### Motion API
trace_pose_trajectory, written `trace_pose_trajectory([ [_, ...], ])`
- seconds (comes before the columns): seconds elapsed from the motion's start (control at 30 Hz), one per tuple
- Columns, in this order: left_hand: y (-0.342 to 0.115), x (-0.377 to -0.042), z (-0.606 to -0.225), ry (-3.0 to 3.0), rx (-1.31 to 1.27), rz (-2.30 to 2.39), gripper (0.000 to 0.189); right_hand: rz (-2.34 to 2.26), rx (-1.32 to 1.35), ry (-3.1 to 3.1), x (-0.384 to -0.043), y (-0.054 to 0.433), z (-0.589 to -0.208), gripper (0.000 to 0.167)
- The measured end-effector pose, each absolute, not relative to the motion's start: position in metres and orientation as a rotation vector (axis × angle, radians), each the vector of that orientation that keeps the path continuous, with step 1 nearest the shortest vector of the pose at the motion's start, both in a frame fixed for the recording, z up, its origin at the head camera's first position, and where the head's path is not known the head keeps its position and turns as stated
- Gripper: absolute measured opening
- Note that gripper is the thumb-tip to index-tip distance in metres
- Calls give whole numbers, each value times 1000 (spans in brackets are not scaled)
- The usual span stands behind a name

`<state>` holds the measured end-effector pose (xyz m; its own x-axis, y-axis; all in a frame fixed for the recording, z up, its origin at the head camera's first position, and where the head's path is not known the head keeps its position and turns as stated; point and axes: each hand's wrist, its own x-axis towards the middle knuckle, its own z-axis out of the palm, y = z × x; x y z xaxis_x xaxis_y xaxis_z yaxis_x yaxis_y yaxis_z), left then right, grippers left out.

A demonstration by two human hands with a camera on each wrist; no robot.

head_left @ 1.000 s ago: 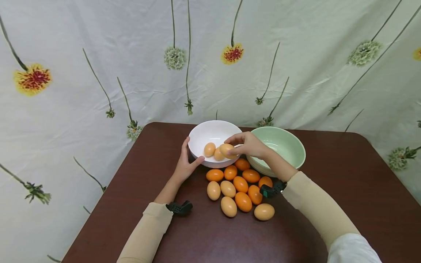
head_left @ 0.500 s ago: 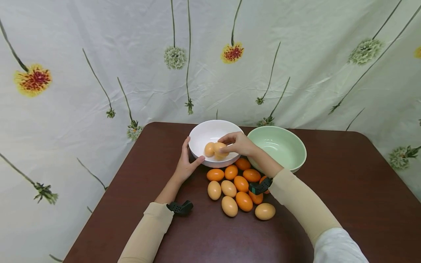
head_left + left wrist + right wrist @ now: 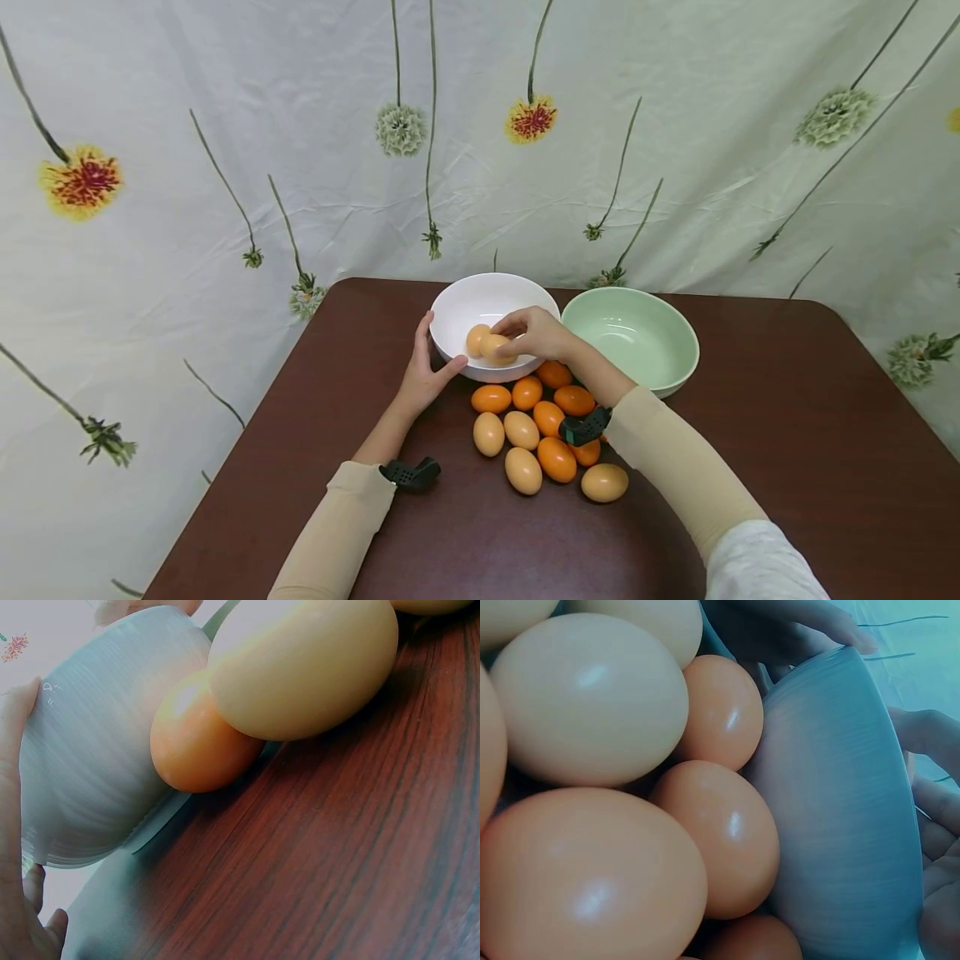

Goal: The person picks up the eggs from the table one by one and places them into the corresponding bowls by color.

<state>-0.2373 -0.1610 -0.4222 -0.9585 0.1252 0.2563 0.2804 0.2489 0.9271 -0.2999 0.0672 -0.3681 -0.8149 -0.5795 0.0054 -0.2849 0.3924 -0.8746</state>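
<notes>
My left hand [image 3: 426, 367] grips the near left side of a white bowl [image 3: 487, 293], thumb at the rim and fingers round the outside. Inside the bowl my right hand [image 3: 542, 335] pinches a pale brown egg [image 3: 495, 350] low over the bottom. Another pale egg [image 3: 477, 340] lies against it on the left. In the left wrist view the bowl's outer wall [image 3: 97, 750] shows, with an orange egg [image 3: 199, 742] close beside it. The right wrist view shows my right fingers [image 3: 934, 761] beyond the bowl rim, the held egg hidden.
Close in front of the bowl several orange eggs [image 3: 556, 460] and several pale eggs [image 3: 522, 471] lie grouped on the dark wooden table [image 3: 450, 542]. A pale green bowl [image 3: 637, 333] stands just right of the white one. A flowered cloth [image 3: 337, 125] hangs behind the table.
My right hand has carried its egg left and down into the white bowl, beside the eggs there. The left hand keeps its grip on the bowl.
</notes>
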Motion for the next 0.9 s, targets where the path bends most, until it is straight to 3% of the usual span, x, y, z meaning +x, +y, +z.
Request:
trace_pose_trajectory([
  [0.1, -163, -243, -433, -2360, -392, -1801, 97, -1328, -748, 2370, -300, 66, -369, 35],
  [0.3, -160, -234, -416, -2401, -377, -1795, 90, -1235, -743, 2388, -299, 65, -368, 36],
  [0.9, -161, -236, -418, -2388, -390, -1801, 91, -1005, -786, 2476, -301, 60, -366, 31],
])
